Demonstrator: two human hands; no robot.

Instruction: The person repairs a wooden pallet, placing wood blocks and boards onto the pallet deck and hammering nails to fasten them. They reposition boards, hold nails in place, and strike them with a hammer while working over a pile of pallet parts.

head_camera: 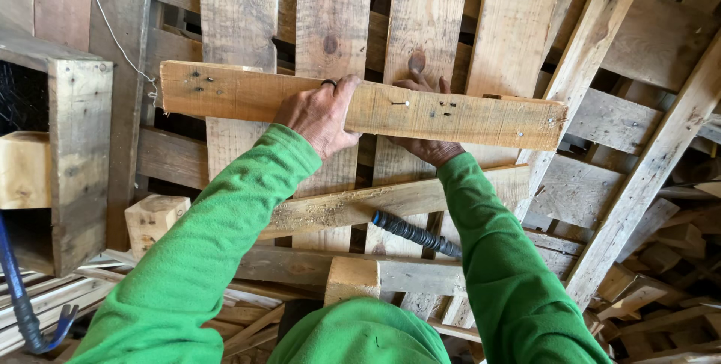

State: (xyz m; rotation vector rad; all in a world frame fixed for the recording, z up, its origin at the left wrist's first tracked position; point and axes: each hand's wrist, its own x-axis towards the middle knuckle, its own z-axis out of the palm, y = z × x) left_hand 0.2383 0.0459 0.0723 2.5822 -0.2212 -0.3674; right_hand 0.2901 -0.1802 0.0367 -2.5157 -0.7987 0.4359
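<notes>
My left hand (319, 117) clamps its fingers over the top edge of a long, pale, rough-sawn wooden plank (360, 105), held level against a weathered slatted pallet (518, 26); my right hand (425, 146) grips it from behind, fingers curled over. Bent nails stud the plank's splintery face and could snag skin if my grip slips. A ribbed dark steel bar (415, 234) lies below.

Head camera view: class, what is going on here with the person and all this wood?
A person in green sleeves holds a loose wooden board crosswise in front of a wooden pallet. The left hand grips the board over its top edge; the right hand holds it from behind. A black ribbed bar lies below among scrap wood, and a blue pry bar sits at left.
</notes>
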